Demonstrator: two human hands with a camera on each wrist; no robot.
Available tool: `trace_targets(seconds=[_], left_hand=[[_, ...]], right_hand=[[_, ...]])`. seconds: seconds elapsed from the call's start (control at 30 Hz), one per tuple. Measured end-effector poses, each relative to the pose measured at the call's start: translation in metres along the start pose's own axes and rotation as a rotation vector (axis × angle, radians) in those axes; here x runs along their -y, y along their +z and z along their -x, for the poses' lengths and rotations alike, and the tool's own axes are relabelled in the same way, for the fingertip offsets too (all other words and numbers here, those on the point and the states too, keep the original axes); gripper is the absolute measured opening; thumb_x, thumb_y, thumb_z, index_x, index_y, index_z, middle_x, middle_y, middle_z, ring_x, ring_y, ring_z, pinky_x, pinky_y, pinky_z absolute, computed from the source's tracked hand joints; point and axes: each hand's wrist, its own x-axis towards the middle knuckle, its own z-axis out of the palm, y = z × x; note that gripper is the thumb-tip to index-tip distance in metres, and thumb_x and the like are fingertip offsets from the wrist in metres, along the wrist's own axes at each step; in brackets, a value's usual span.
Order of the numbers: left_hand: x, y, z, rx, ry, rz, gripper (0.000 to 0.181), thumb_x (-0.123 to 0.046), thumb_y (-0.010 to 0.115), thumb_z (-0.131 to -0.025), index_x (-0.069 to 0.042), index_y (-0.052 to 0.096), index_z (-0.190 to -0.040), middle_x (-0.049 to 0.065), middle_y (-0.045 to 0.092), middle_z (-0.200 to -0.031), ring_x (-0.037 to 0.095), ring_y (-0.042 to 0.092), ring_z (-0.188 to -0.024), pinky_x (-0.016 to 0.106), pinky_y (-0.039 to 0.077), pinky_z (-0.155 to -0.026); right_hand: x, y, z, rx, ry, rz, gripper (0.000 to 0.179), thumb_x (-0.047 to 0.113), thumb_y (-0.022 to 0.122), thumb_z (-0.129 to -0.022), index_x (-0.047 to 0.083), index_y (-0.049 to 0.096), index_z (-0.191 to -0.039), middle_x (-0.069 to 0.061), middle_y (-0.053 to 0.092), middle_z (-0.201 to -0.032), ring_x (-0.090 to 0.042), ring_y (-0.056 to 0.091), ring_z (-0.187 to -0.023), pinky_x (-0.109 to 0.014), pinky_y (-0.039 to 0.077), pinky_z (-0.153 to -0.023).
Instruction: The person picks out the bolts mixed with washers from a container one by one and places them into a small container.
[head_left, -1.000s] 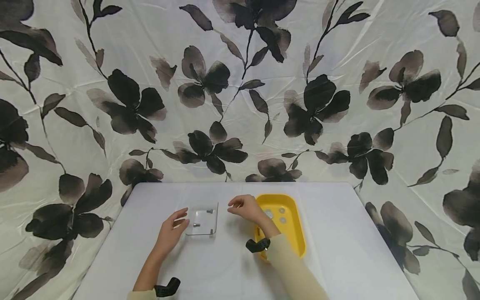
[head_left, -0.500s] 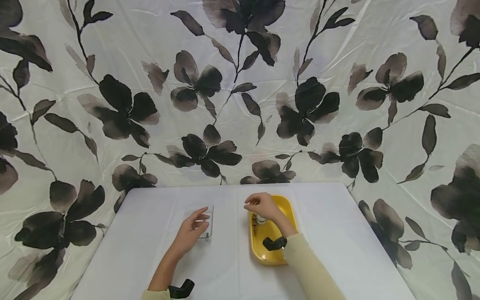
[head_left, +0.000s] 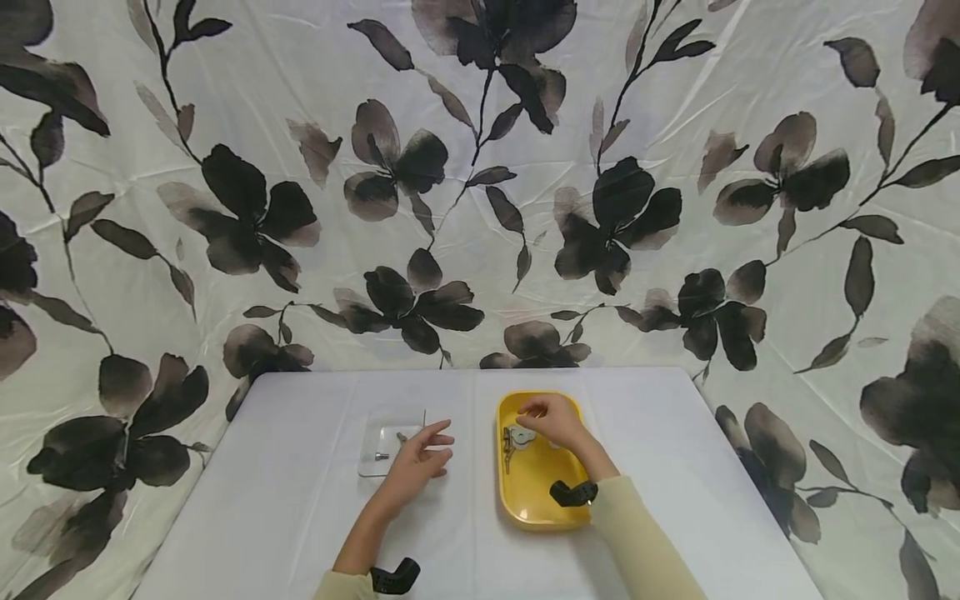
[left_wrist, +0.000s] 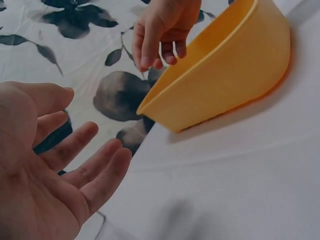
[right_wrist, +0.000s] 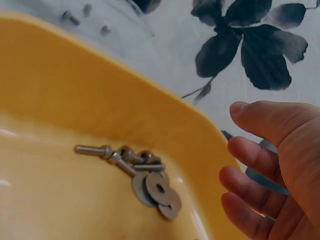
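Note:
My right hand (head_left: 555, 419) hovers over the far part of a yellow tray (head_left: 542, 507), fingers loosely bent and apart from the thumb, with nothing held. Several metal washers (right_wrist: 160, 189) lie overlapped in that tray beside bolts (right_wrist: 93, 151) fitted with nuts. My left hand (head_left: 415, 467) hangs relaxed over the right side of a clear shallow dish (head_left: 363, 467), palm turned toward the tray. No object shows between its spread fingers in the left wrist view. A small bolt (head_left: 382, 457) lies in the dish; the hand hides part of the dish.
Both containers stand on a white-covered table (head_left: 247, 500), with a strip of tabletop between them. A floral cloth (head_left: 465, 208) hangs behind the table's far edge. Each wrist wears a black camera band.
My left hand has moved right, from beside the clear dish to over its right side. The right hand has shifted right, from the tray's left edge to over its inside. Neither hand holds anything visible.

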Motion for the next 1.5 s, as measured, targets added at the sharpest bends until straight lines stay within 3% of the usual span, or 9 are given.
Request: trace_targets(seconds=[0.1, 0.23, 0.43, 0.63, 0.97, 1.23, 1.5], left_hand=[[0.004, 0.008, -0.002, 0.021, -0.024, -0.002, 0.053, -0.016, 0.062, -0.096, -0.012, 0.043, -0.146, 0.021, 0.054, -0.127, 0.04, 0.057, -0.113, 0.039, 0.057, -0.082], [0.009, 0.018, -0.005, 0.044, -0.052, 0.007, 0.057, -0.022, 0.064, -0.095, -0.012, 0.043, -0.146, 0.025, 0.052, -0.128, 0.041, 0.057, -0.111, 0.037, 0.057, -0.081], [0.02, 0.031, -0.006, 0.066, -0.106, 0.053, 0.061, -0.02, 0.065, -0.094, -0.007, 0.039, -0.147, 0.024, 0.054, -0.126, 0.038, 0.06, -0.107, 0.038, 0.058, -0.078], [0.026, 0.044, -0.004, 0.113, -0.142, 0.076, 0.063, -0.017, 0.064, -0.094, -0.007, 0.035, -0.149, 0.025, 0.054, -0.126, 0.038, 0.061, -0.104, 0.038, 0.058, -0.078], [0.038, 0.065, -0.005, 0.185, -0.15, 0.115, 0.082, -0.017, 0.073, -0.088, -0.014, 0.025, -0.155, 0.022, 0.049, -0.134, 0.03, 0.063, -0.103, 0.043, 0.057, -0.08], [0.041, 0.079, -0.002, 0.177, -0.158, 0.162, 0.097, -0.011, 0.08, -0.081, -0.021, 0.021, -0.156, 0.024, 0.041, -0.142, 0.034, 0.06, -0.111, 0.04, 0.057, -0.082], [0.044, 0.086, -0.002, 0.165, -0.146, 0.228, 0.098, -0.007, 0.081, -0.079, -0.023, 0.022, -0.156, 0.025, 0.036, -0.144, 0.038, 0.056, -0.116, 0.038, 0.056, -0.084]], right_hand=[[-0.009, 0.004, 0.003, 0.002, 0.003, -0.018, 0.014, 0.019, 0.076, -0.085, 0.008, 0.074, -0.094, 0.001, 0.064, -0.078, -0.013, 0.052, -0.06, -0.024, 0.046, -0.049], [-0.018, 0.01, 0.004, 0.006, 0.001, 0.001, 0.012, 0.017, 0.076, -0.085, 0.007, 0.074, -0.091, 0.002, 0.064, -0.076, -0.017, 0.056, -0.064, -0.024, 0.046, -0.052], [-0.026, 0.018, 0.006, 0.058, 0.097, -0.046, 0.009, 0.012, 0.074, -0.087, 0.006, 0.074, -0.093, -0.001, 0.063, -0.074, -0.031, 0.062, -0.064, -0.027, 0.05, -0.053], [-0.033, 0.024, 0.004, 0.093, 0.118, -0.062, 0.01, 0.014, 0.073, -0.088, 0.007, 0.073, -0.095, -0.001, 0.064, -0.075, -0.02, 0.059, -0.063, -0.029, 0.052, -0.055], [-0.035, 0.028, 0.005, 0.132, 0.106, -0.019, 0.013, 0.016, 0.073, -0.088, 0.007, 0.075, -0.097, 0.001, 0.066, -0.077, -0.015, 0.058, -0.065, -0.025, 0.051, -0.059], [-0.034, 0.029, 0.005, 0.148, 0.11, -0.002, 0.015, 0.015, 0.073, -0.088, 0.007, 0.075, -0.101, 0.001, 0.065, -0.078, -0.014, 0.055, -0.065, -0.025, 0.049, -0.058], [-0.037, 0.031, 0.004, 0.152, 0.137, 0.007, 0.014, 0.016, 0.073, -0.088, 0.01, 0.075, -0.101, 0.0, 0.065, -0.079, -0.015, 0.056, -0.065, -0.024, 0.049, -0.058]])
